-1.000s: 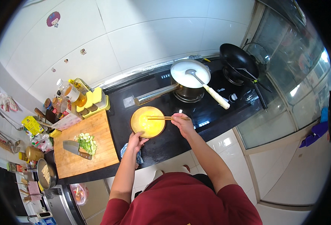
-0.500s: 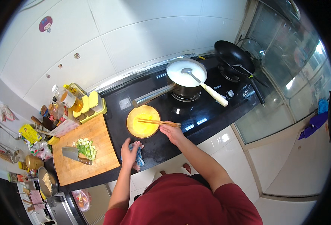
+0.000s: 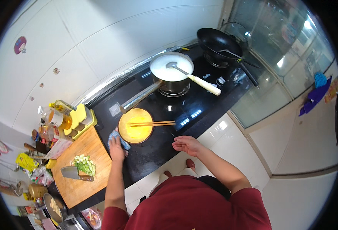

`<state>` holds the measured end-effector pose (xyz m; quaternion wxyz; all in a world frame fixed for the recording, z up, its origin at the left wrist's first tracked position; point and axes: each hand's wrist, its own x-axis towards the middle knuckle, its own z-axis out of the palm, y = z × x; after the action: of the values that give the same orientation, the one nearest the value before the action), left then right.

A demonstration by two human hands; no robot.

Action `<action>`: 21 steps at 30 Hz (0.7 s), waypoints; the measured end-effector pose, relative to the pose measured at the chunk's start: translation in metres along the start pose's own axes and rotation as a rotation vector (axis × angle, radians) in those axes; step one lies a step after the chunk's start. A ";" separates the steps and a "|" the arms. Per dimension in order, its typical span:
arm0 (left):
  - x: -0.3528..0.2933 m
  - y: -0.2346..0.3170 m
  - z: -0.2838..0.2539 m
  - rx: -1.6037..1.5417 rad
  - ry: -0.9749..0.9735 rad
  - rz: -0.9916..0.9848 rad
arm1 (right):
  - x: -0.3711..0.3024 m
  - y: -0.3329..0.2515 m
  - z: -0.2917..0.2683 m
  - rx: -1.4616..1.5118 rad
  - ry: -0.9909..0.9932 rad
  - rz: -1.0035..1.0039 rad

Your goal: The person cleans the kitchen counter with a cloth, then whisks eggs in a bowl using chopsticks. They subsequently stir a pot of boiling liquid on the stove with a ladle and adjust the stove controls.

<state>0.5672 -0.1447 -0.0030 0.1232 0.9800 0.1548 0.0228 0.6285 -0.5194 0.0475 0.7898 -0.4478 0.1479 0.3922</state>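
My left hand (image 3: pixel 117 150) presses down on a blue patterned cloth (image 3: pixel 112 136) at the counter, between the cutting board and the bowl; the cloth bunches out around my fingers. The wooden-coloured bowl (image 3: pixel 150 135) holds yellow beaten egg. A pair of chopsticks (image 3: pixel 159 123) rests in it, tips in the egg and ends sticking out over its right rim. My right hand (image 3: pixel 187 145) is open and holds nothing, palm turned up, just off the counter's front edge.
A pot (image 3: pixel 173 82) of whitish liquid with a ladle (image 3: pixel 199 82) across it sits on the stove, its long handle reaching toward the bowl. Behind right is a black wok (image 3: pixel 219 42). On the cutting board (image 3: pixel 71 191) lie a cleaver (image 3: pixel 71 173) and chopped greens (image 3: pixel 85 165).
The right hand has left the chopsticks and drawn back toward me. My left hand and the cloth have moved left and away, to beside the bowl. The view has turned slightly.
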 end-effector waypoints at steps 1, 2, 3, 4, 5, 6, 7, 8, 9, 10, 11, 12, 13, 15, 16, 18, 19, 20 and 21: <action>0.014 -0.004 -0.007 -0.023 -0.019 -0.035 | -0.006 0.000 -0.006 0.000 0.023 -0.014; 0.030 -0.026 0.005 -0.056 0.036 -0.012 | -0.009 0.002 -0.014 0.016 0.035 -0.019; 0.041 -0.020 0.004 -0.090 0.085 0.014 | -0.015 0.002 -0.021 0.028 0.052 -0.022; 0.042 -0.018 0.001 -0.123 -0.005 -0.024 | -0.020 0.002 -0.027 0.037 0.067 -0.022; 0.046 -0.020 0.003 -0.049 -0.069 -0.072 | -0.023 0.003 -0.030 0.048 0.072 -0.018; 0.041 -0.020 0.008 -0.050 -0.056 -0.060 | -0.025 0.004 -0.034 0.049 0.072 -0.016; 0.033 -0.020 0.013 -0.052 -0.042 -0.053 | -0.027 0.005 -0.039 0.047 0.070 -0.011; 0.023 -0.016 0.014 -0.037 -0.044 -0.028 | -0.026 0.006 -0.042 0.053 0.066 -0.010; 0.009 -0.008 0.015 -0.020 -0.043 -0.008 | -0.026 0.007 -0.044 0.052 0.059 -0.008; -0.008 0.017 -0.004 0.000 -0.096 -0.015 | -0.024 0.007 -0.048 0.053 0.052 -0.007; -0.023 -0.001 0.024 0.007 0.004 0.018 | -0.022 0.005 -0.046 0.039 0.028 0.000; -0.041 0.015 0.020 0.009 -0.005 0.024 | -0.020 0.003 -0.050 0.035 0.019 0.002; -0.060 0.039 0.015 0.013 -0.011 0.025 | -0.019 0.001 -0.053 0.028 0.006 0.007; -0.088 0.065 0.025 0.007 -0.015 0.074 | -0.017 -0.005 -0.059 0.005 -0.027 0.018; -0.096 0.081 0.029 0.012 0.005 0.115 | -0.017 -0.008 -0.063 -0.007 -0.045 0.024; -0.105 0.107 0.048 0.030 0.006 0.094 | -0.022 -0.017 -0.069 -0.042 -0.063 0.045; -0.106 0.121 0.056 0.039 0.002 0.076 | -0.026 -0.023 -0.072 -0.063 -0.064 0.056; -0.100 0.138 0.059 0.021 0.019 0.056 | -0.030 -0.030 -0.078 -0.086 -0.060 0.062; -0.093 0.157 0.061 -0.002 0.044 0.050 | -0.035 -0.036 -0.087 -0.088 -0.065 0.054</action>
<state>0.5302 -0.3323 -0.0237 0.1203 0.9826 0.1329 0.0477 0.6429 -0.6181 0.0406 0.7628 -0.4651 0.1169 0.4337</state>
